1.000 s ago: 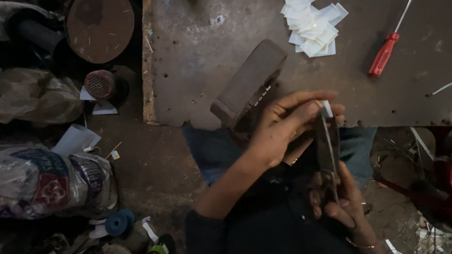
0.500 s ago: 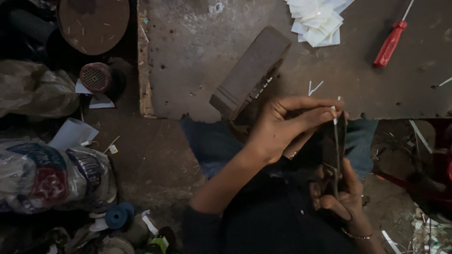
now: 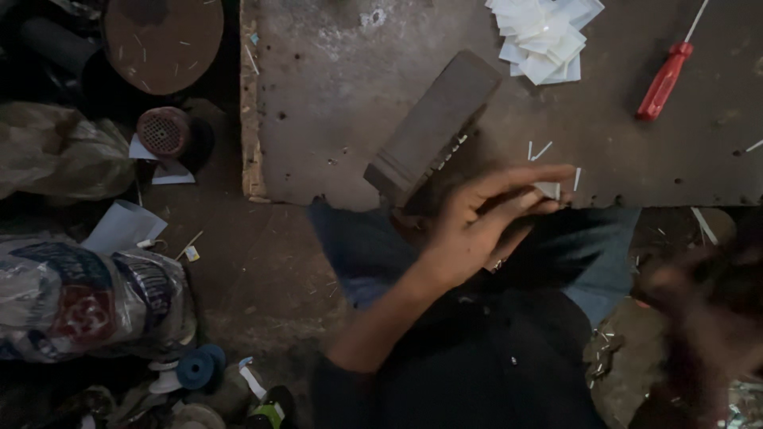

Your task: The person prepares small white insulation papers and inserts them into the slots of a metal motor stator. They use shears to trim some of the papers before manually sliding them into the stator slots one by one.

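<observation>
Fingers of your left hand (image 3: 477, 226) pinch a small white slip (image 3: 548, 189) at the near edge of the workboard (image 3: 334, 103), thumb and forefinger closed on it just where the board ends above your lap. The slip sits between the fingertips, its pale corner showing past them, and it hangs right at the board's edge beside a few short white slivers (image 3: 540, 149) lying loose on the surface.

Your right hand (image 3: 699, 310) is off to the lower right, away from the board and well apart from the left one. It is a dark blur, so you cannot tell from this view whether it is open, closed or holding anything.

Just beyond your left hand, a long brown block (image 3: 433, 127) lies at a slant on the board, one end near the edge and close to your knuckles. Farther back, near the board's far edge, a loose pile of white slips (image 3: 544, 36) is heaped, and to its right lies a red-handled screwdriver (image 3: 666, 79), angled with its shaft toward the top corner.

On the floor to your left lie a crumpled printed plastic bag (image 3: 87, 294), a blue spool (image 3: 199, 367), a scrap of white paper (image 3: 123, 226), a small round ribbed part (image 3: 163, 131) and a round brown disc (image 3: 163, 36).
</observation>
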